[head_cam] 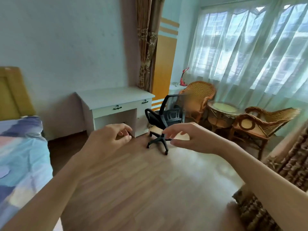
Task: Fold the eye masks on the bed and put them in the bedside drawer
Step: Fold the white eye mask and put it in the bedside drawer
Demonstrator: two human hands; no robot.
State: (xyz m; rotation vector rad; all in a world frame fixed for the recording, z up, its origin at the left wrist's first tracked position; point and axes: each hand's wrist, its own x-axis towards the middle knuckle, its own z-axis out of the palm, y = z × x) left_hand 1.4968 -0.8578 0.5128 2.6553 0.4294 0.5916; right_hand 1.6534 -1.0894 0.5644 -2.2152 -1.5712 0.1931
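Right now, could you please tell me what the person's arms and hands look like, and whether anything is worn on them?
Both forearms are bare for as far as the view shows them: no sleeves or gloves. The left hand and right hand show no visible ring, watch or bracelet, though the picture is slightly blurred. The fingers carry no markings.

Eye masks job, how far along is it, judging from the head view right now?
Nothing looks done yet. Both the left hand and the right hand are held out over the wooden floor with loosely curled fingers, holding nothing. The bed sits at the left edge; no eye mask can be clearly made out on it, and no bedside drawer is in view. Folding and stowing remain.
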